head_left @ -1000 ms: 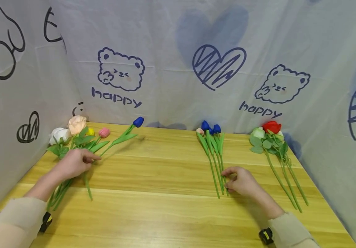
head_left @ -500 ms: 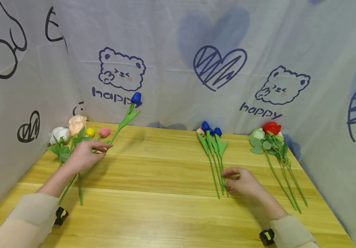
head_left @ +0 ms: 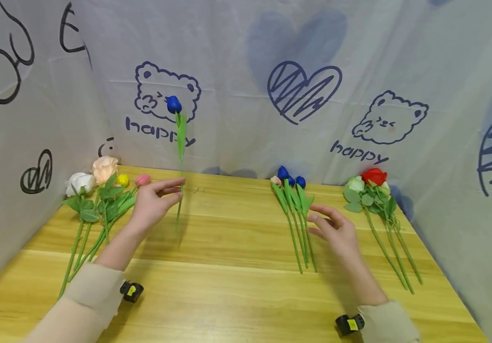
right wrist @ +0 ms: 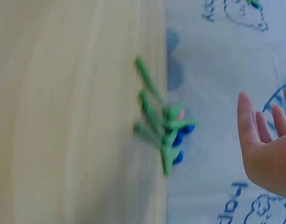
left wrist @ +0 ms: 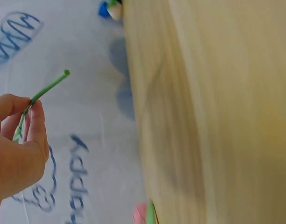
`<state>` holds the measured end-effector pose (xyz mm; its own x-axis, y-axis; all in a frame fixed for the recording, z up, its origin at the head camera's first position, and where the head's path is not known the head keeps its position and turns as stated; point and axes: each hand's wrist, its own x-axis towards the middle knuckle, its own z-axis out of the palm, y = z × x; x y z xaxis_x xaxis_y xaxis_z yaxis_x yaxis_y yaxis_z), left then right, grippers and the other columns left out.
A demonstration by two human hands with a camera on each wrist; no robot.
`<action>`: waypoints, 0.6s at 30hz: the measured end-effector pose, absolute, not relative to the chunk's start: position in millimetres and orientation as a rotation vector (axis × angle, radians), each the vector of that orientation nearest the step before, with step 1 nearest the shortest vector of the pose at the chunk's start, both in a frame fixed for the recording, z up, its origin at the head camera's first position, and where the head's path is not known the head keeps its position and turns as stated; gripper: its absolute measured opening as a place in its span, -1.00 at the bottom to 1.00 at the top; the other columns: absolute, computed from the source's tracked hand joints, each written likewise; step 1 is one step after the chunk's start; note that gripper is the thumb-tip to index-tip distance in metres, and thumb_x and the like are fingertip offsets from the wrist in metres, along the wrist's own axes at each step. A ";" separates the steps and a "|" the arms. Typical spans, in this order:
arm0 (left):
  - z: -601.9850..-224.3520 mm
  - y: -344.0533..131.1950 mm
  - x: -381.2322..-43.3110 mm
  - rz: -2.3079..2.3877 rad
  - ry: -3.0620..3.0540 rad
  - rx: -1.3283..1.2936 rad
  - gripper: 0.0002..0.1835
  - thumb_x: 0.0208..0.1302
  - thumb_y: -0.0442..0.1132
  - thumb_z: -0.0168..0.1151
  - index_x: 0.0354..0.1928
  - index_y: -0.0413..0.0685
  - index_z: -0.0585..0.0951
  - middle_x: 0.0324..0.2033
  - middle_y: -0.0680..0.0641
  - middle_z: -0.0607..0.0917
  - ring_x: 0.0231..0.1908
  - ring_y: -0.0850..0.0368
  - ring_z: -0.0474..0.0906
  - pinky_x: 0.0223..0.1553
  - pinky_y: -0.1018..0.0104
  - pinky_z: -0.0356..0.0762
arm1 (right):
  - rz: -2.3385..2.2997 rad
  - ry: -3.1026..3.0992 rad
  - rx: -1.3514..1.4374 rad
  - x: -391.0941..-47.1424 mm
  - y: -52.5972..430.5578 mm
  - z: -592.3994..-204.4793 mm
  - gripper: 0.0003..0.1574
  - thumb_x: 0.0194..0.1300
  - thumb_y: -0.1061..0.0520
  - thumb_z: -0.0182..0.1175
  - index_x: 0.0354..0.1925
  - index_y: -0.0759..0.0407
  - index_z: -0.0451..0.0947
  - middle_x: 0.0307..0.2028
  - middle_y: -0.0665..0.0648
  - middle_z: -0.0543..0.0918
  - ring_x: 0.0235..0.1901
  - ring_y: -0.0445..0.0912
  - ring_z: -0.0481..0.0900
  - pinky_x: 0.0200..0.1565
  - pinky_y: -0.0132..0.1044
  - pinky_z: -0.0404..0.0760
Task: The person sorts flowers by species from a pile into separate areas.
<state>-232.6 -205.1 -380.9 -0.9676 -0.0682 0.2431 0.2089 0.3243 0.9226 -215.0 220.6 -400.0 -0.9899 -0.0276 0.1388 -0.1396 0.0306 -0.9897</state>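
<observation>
My left hand (head_left: 153, 205) pinches the green stem of a blue tulip (head_left: 174, 105), which stands nearly upright above the table. In the left wrist view, the stem (left wrist: 52, 87) pokes out past the thumb and fingertips. My right hand (head_left: 336, 231) is raised with fingers spread and holds nothing. Just left of it lies a bunch of blue tulips (head_left: 300, 182) with one pale pink bloom (head_left: 276, 180), their stems side by side. The right wrist view shows the same bunch, slightly blurred, apart from the open fingers (right wrist: 246, 119).
On the table's left lie a white rose (head_left: 80, 184), a peach rose (head_left: 105, 169), a yellow bloom (head_left: 122, 180) and a pink tulip (head_left: 143, 179). A red rose (head_left: 374, 176) lies with pale green roses (head_left: 356, 184) at the right. A printed cloth (head_left: 228, 128) hangs behind the wooden table (head_left: 237, 295).
My left hand has lifted the blue tulip off the left pile and carried it rightward, turning it upright. My right hand has risen away from the stems and its fingers have spread.
</observation>
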 end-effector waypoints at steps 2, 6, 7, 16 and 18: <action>-378.4 -189.2 -233.5 -1.780 -2.299 -0.132 -0.55 0.40 -0.38 0.31 0.32 -0.21 0.62 0.24 -0.29 0.64 0.19 -0.02 0.61 -0.08 0.62 0.53 | 2.141 -2.139 0.182 -213.8 208.8 -397.4 -0.46 0.50 0.14 0.28 0.29 0.41 0.50 -0.04 0.16 0.71 -0.04 -0.10 0.72 0.02 -0.11 0.73; -375.8 -155.7 -235.2 -1.934 -2.213 -0.189 -0.56 0.39 -0.44 0.30 0.30 -0.23 0.63 0.27 -0.24 0.63 0.23 -0.10 0.58 0.04 0.55 0.56 | 2.144 -2.120 0.223 -211.2 185.3 -395.9 -0.56 0.50 0.19 0.27 0.24 0.38 0.55 -0.10 0.16 0.73 -0.09 -0.09 0.74 0.01 -0.04 0.74; -375.8 -147.6 -235.7 -1.959 -2.200 -0.211 -0.56 0.38 -0.45 0.30 0.29 -0.23 0.63 0.26 -0.23 0.63 0.23 -0.10 0.58 0.05 0.53 0.57 | 2.151 -2.119 0.243 -210.4 179.9 -396.1 -0.57 0.50 0.20 0.27 0.23 0.37 0.56 -0.11 0.16 0.73 -0.10 -0.10 0.74 0.01 -0.01 0.73; -378.1 -87.8 -237.2 -2.118 -2.125 -0.314 -0.58 0.38 -0.45 0.31 0.26 -0.23 0.66 0.23 -0.18 0.66 0.21 -0.08 0.59 0.07 0.38 0.63 | 2.197 -2.168 0.504 -206.6 137.6 -402.2 -0.61 0.45 0.28 0.30 0.19 0.38 0.59 0.17 0.26 0.62 -0.04 -0.09 0.71 -0.04 -0.07 0.76; -378.7 -78.2 -237.5 -2.135 -2.124 -0.321 -0.59 0.39 -0.43 0.32 0.26 -0.20 0.67 0.23 -0.16 0.67 0.20 -0.06 0.60 0.07 0.36 0.63 | 2.183 -2.199 0.539 -206.2 131.4 -402.8 -0.61 0.44 0.29 0.30 0.19 0.38 0.59 0.22 0.28 0.59 -0.03 -0.09 0.71 -0.05 -0.08 0.76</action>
